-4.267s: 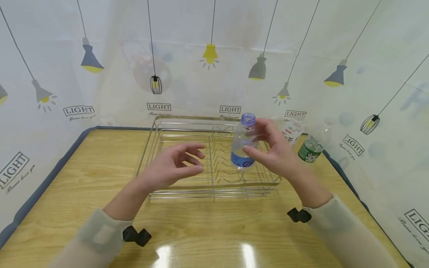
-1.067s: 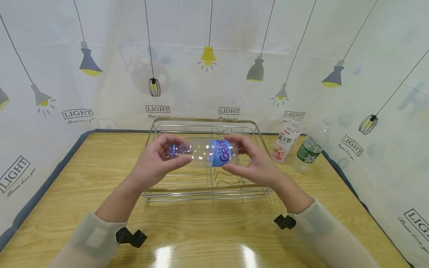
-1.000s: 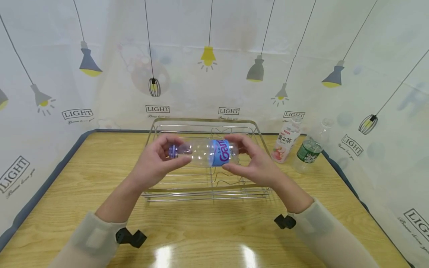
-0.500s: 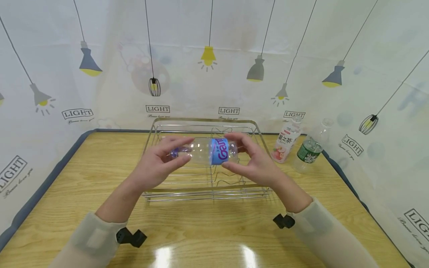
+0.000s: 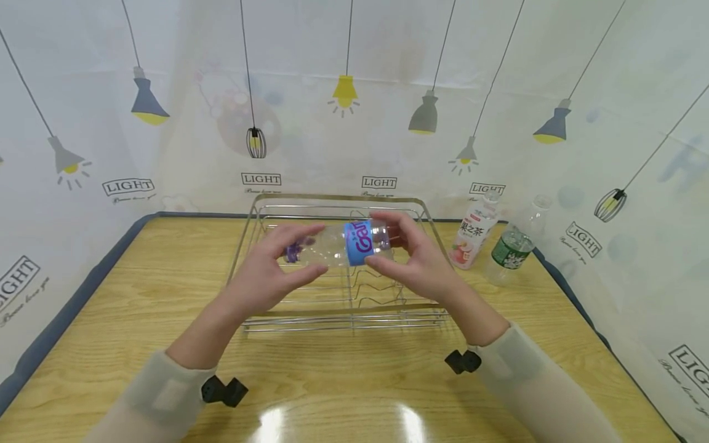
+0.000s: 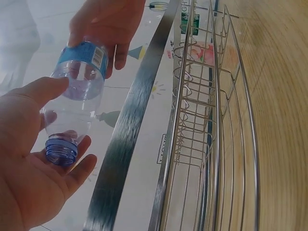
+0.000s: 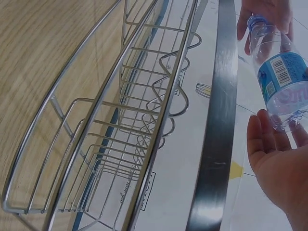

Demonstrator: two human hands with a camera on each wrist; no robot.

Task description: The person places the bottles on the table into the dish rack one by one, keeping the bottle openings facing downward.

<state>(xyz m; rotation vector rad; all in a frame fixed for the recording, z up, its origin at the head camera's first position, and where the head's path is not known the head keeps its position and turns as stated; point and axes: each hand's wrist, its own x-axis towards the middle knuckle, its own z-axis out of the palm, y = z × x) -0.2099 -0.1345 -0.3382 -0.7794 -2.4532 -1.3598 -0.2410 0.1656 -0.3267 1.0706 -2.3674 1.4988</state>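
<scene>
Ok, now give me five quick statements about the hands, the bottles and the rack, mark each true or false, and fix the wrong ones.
1. The blue-label bottle is tipped onto its side between the two hands. True.
2. The right hand is at its neck. False: the left hand is at the neck; the right hand is at the base end.
3. The rack is metal. True.
4. The peach bottle lies inside the rack. False: it stands on the table, to the right of the rack.
5. The green-label bottle is farther right than the peach one. True.
</scene>
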